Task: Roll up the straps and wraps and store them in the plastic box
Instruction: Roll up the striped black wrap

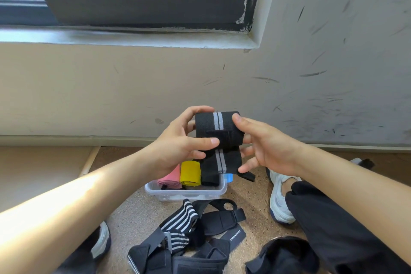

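A scuffed pale wall (311, 73) with a dark window frame (142, 6) stands behind a speckled brown floor (138, 211). The near edge cuts off a heap of black straps (195, 240), some grey-striped, tangled so that single pieces are hard to separate. A white shoe (280, 198) shows at the right; another (102, 240) is partly covered by the left forearm.

The clear plastic box (184, 193) sits on the floor between heap and wall, its far side hidden by the hands. It holds a pink roll (170, 179) at the left and a yellow roll (190, 172) beside it. A black shape (210, 179) to the right of those may be a third roll or the wrap's hanging tail — I cannot tell which.

Above the box, both hands hold a black wrap (216, 124) with two grey stripes, partly rolled, its loose end drooping toward the box. The left hand (182, 140) grips the roll's left end, fingers curled over the top, thumb pressed on the front. The right hand (266, 147) pinches the right end — thumb on top, a fingertip tucked behind, the lower fingers spread apart by the tail.
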`<state>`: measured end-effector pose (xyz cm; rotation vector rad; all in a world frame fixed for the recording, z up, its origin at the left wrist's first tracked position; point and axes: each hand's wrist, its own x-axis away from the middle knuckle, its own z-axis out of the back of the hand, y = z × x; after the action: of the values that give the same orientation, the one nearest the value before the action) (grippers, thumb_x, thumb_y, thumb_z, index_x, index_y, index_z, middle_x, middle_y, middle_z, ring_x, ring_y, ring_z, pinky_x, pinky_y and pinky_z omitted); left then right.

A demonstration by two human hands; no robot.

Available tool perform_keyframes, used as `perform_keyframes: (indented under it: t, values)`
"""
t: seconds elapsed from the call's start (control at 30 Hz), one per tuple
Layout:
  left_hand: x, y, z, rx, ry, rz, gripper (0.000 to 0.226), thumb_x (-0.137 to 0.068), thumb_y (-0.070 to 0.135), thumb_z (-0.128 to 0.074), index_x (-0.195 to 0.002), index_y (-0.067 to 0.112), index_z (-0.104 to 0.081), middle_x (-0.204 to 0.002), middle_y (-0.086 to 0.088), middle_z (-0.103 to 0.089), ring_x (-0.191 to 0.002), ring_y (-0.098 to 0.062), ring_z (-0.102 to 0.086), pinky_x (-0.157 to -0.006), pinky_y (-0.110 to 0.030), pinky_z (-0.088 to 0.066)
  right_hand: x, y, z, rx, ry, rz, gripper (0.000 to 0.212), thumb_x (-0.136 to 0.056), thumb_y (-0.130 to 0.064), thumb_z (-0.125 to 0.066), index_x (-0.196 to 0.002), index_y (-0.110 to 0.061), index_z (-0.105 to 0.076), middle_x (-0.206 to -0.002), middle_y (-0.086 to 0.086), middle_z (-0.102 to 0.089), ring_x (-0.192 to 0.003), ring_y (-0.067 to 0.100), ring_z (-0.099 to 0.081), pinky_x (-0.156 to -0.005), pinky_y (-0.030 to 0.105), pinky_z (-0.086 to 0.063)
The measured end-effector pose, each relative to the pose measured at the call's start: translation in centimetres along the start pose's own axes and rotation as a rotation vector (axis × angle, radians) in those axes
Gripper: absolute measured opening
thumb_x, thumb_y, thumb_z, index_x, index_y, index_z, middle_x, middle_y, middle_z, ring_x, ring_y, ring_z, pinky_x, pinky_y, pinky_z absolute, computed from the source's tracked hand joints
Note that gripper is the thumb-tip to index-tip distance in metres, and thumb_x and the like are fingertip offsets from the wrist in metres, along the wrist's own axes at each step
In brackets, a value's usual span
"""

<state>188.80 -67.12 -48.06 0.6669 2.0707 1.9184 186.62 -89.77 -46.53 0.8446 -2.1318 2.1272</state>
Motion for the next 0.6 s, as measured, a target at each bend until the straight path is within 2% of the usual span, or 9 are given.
perform_keyframes:
  t: [0.07,0.13,0.23,0.33,0.4,0.47,0.6]
  values:
    - [0.0,-0.1,0.0,-0.047,0.005,-0.014,0.064,-0.083,-0.006,-0.078,-0.131,0.032,-0.059,-0.11,0.006,-0.068,-0.085,-0.009,-0.071,-0.068,-0.029,-0.058,0.0,0.0,0.0,-0.026,-0.019,0.025,0.051,-0.09,-0.05,-0.066,-0.132,-0.021,-0.062,-0.106,0.013,-0.071,-0.087,0.028,-0.071,-0.059,0.033,-0.06]
    - [0.0,0.0,0.1,-0.071,0.006,0.004,0.069,-0.08,-0.004,-0.082,-0.134,0.031,-0.058,-0.112,0.006,-0.067,-0.087,-0.009,-0.071,-0.067,-0.029,-0.058,-0.1,0.0,0.2,-0.067,-0.032,0.05,0.051,-0.087,-0.04,-0.068,-0.133,-0.019,-0.061,-0.107,0.009,-0.071,-0.085,0.025,-0.071,-0.058,0.031,-0.059]
    - [0.0,0.1,0.4,-0.107,-0.02,0.084,0.064,-0.075,0.022,-0.081,-0.134,0.032,-0.057,-0.11,0.008,-0.072,-0.091,-0.011,-0.072,-0.061,-0.027,-0.055,-0.2,0.0,0.3,-0.105,-0.032,0.083,0.053,-0.084,-0.026,-0.071,-0.134,-0.016,-0.058,-0.115,0.01,-0.068,-0.088,0.026,-0.072,-0.06,0.031,-0.058]
    - [0.1,0.1,0.6,-0.128,-0.051,0.172,0.054,-0.081,0.046,-0.074,-0.132,0.035,-0.061,-0.111,0.008,-0.075,-0.092,-0.016,-0.073,-0.065,-0.03,-0.052,-0.2,0.0,0.5,-0.094,-0.028,0.121,0.054,-0.082,-0.014,-0.072,-0.134,-0.017,-0.056,-0.118,0.015,-0.068,-0.098,0.028,-0.073,-0.065,0.032,-0.059]
    - [0.0,0.2,0.6,-0.095,-0.037,0.201,0.052,-0.082,0.054,-0.07,-0.129,0.034,-0.063,-0.108,0.004,-0.077,-0.092,-0.021,-0.074,-0.066,-0.03,-0.053,-0.2,0.3,0.5,-0.055,-0.013,0.152,0.053,-0.085,-0.004,-0.074,-0.132,-0.02,-0.057,-0.119,0.018,-0.064,-0.102,0.029,-0.072,-0.072,0.036,-0.06]
    - [0.0,0.3,0.6,-0.064,-0.018,0.217,0.053,-0.084,0.053,-0.075,-0.129,0.028,-0.064,-0.104,0.002,-0.077,-0.092,-0.023,-0.075,-0.067,-0.029,-0.054,-0.3,0.6,0.4,-0.001,0.01,0.18,0.055,-0.083,0.002,-0.076,-0.128,-0.025,-0.06,-0.123,0.018,-0.059,-0.104,0.031,-0.073,-0.078,0.04,-0.06]
    - [0.1,0.0,1.1,-0.063,0.0,0.174,0.057,-0.08,0.029,-0.085,-0.131,0.019,-0.062,-0.113,-0.012,-0.075,-0.099,-0.027,-0.076,-0.079,-0.037,-0.061,-0.4,0.9,0.2,0.142,-0.028,0.176,0.055,-0.077,-0.012,-0.077,-0.127,-0.027,-0.058,-0.126,0.019,-0.058,-0.106,0.033,-0.072,-0.087,0.046,-0.061]
